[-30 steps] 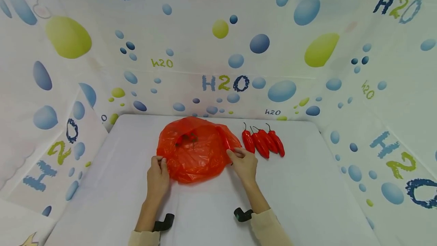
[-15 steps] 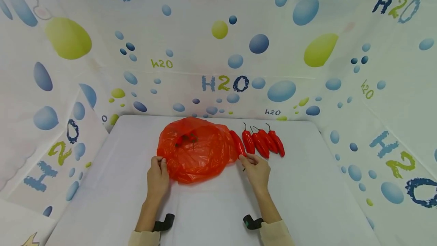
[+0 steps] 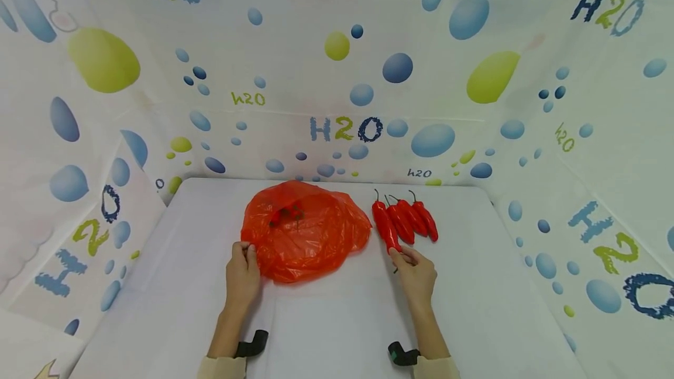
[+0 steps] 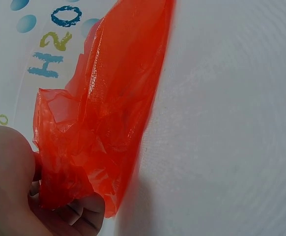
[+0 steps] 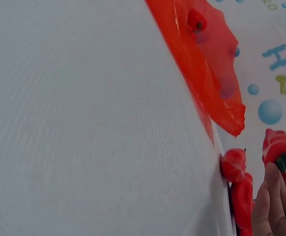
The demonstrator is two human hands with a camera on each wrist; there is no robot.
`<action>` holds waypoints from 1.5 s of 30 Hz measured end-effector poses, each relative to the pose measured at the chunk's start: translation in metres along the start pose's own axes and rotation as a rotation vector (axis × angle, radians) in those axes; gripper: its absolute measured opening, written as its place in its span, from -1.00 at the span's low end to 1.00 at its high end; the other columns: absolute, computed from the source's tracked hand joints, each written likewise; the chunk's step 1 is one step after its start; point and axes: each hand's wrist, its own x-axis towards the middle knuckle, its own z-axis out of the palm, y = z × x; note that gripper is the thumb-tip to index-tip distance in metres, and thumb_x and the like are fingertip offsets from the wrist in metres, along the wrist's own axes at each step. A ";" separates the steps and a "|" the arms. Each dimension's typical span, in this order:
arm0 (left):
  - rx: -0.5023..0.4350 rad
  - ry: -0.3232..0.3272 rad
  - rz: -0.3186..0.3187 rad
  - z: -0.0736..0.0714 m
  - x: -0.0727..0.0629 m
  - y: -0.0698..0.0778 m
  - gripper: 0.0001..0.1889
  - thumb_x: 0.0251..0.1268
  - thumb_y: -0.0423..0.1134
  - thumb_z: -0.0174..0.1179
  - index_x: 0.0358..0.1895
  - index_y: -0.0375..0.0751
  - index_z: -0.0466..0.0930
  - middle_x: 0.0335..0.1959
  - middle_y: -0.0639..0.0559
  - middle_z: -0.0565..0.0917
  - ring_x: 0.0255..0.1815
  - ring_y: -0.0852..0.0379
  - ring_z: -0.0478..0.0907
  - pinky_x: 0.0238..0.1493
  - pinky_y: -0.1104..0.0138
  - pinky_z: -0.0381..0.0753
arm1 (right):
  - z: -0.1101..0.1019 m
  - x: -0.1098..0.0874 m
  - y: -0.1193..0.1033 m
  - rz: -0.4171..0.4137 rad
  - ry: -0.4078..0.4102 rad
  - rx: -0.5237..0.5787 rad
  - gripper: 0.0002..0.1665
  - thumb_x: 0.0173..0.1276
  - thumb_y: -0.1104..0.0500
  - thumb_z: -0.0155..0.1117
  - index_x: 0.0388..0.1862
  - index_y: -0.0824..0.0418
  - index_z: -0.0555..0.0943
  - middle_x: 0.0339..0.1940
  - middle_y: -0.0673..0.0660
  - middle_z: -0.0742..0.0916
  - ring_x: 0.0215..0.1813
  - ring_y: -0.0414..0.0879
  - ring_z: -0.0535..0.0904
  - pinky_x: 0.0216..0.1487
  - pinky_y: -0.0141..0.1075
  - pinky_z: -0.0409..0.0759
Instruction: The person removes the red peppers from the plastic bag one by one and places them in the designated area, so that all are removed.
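A red plastic bag [image 3: 310,262] lies with its mouth spread on the white table. My left hand [image 3: 243,274] pinches its left rim, and the left wrist view shows the crumpled film [image 4: 64,172] between thumb and curled fingers. Red peppers with green stems [image 3: 297,212] show inside the bag. To its right, my right hand [image 3: 416,276] grips a long red chili pepper [image 3: 390,235] near its stem end. The right wrist view has this chili [image 5: 276,147] raised off the table, stem toward the fingers. In the head view it overlaps the leftmost chili of a row.
Several red chilies [image 3: 402,226] lie side by side right of the bag, stems pointing away. A white cloth table [image 3: 326,326] extends to a patterned backdrop [image 3: 295,75] at the back and sides. Each wrist wears a black camera mount [image 3: 403,354].
My right hand has drawn the chili from the bag's right edge out to the right, up to the row of chilies. The left hand stays on the bag's rim.
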 end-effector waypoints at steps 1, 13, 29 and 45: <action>0.001 -0.003 -0.002 0.000 0.000 -0.001 -0.77 0.73 -0.24 -0.11 0.10 -0.38 0.37 -0.31 -0.18 0.50 -0.33 -0.04 0.43 -0.27 0.29 0.43 | -0.002 0.000 0.001 0.001 0.002 -0.001 -0.55 0.41 -0.10 0.46 0.11 0.17 0.78 -0.31 0.09 0.84 -0.26 0.02 0.74 -0.35 -0.36 0.53; -0.004 -0.013 -0.006 0.001 0.000 -0.003 -0.75 0.74 -0.21 -0.14 0.11 -0.37 0.37 -0.32 -0.16 0.50 -0.32 -0.03 0.44 -0.29 0.34 0.45 | -0.021 0.000 0.013 0.013 0.064 -0.030 -0.58 0.41 -0.08 0.47 0.06 0.18 0.79 -0.29 0.11 0.84 -0.26 0.01 0.76 -0.34 -0.34 0.52; -0.012 0.000 0.012 0.003 0.001 -0.004 -0.75 0.74 -0.22 -0.13 0.10 -0.38 0.38 -0.29 -0.18 0.53 -0.31 -0.03 0.45 -0.27 0.32 0.45 | -0.041 -0.002 0.030 0.070 0.094 -0.075 -0.50 0.44 -0.15 0.41 0.13 0.18 0.76 -0.23 0.14 0.84 -0.28 -0.08 0.70 -0.30 -0.30 0.51; -0.004 0.010 0.019 0.003 0.002 -0.005 -0.76 0.73 -0.23 -0.12 0.09 -0.39 0.38 -0.35 -0.18 0.52 -0.31 -0.06 0.47 -0.26 0.27 0.46 | -0.058 0.002 0.045 0.077 0.177 -0.142 -0.53 0.45 -0.10 0.40 0.11 0.22 0.76 -0.18 0.23 0.83 -0.31 -0.05 0.67 -0.38 -0.31 0.50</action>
